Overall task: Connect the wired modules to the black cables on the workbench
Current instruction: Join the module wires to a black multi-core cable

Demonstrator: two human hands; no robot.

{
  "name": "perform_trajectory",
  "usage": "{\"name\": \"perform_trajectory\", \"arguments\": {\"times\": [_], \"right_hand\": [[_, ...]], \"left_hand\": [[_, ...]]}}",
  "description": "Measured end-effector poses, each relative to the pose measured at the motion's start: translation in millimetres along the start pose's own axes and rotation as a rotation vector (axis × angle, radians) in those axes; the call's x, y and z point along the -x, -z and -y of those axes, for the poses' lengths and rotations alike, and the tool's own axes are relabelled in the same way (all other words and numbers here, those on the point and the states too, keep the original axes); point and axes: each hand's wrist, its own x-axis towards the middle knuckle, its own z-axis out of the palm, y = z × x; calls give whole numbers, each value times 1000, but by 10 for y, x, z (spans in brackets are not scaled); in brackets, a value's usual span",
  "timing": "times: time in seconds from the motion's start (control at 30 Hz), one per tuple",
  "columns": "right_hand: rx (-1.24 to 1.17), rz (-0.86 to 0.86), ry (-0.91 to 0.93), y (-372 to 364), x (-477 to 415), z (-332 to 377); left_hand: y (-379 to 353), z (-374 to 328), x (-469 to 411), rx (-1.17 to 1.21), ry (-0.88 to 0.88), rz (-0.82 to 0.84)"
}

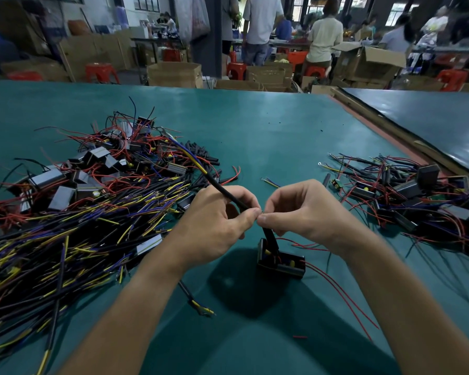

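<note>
My left hand [217,220] pinches a black cable [222,189] that runs up and left, ending in yellow and blue leads. My right hand [295,212] pinches thin wire ends right where the cable's end meets it, thumb tips nearly touching. Below both hands hangs a small black module [280,263] with red wires [341,290] trailing to the right; a black sleeve rises from it to my right fingers. The joint itself is hidden by my fingertips.
A large pile of black cables with yellow and blue leads [65,239] lies at left, with modules and red wires [98,169] behind it. Another heap of wired modules [417,190] sits at right. Short black sleeves [201,155] lie mid-bench. People and cardboard boxes stand beyond the green bench [255,125].
</note>
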Motion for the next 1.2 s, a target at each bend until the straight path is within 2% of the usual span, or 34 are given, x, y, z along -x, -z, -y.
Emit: {"name": "perform_trajectory", "arguments": {"times": [0.27, 0.6, 0.8, 0.97, 1.2], "right_hand": [[261, -68, 110, -70, 35, 8], [374, -180, 117, -168, 15, 3], [376, -176, 159, -126, 13, -10], [203, -53, 78, -20, 11, 11], [196, -10, 45, -22, 13, 12]], "left_hand": [[14, 0, -6, -32, -25, -15], [12, 7, 3, -103, -29, -68], [8, 7, 0, -91, -24, -71], [10, 22, -11, -69, 46, -104], [12, 17, -16, 66, 104, -80]]}}
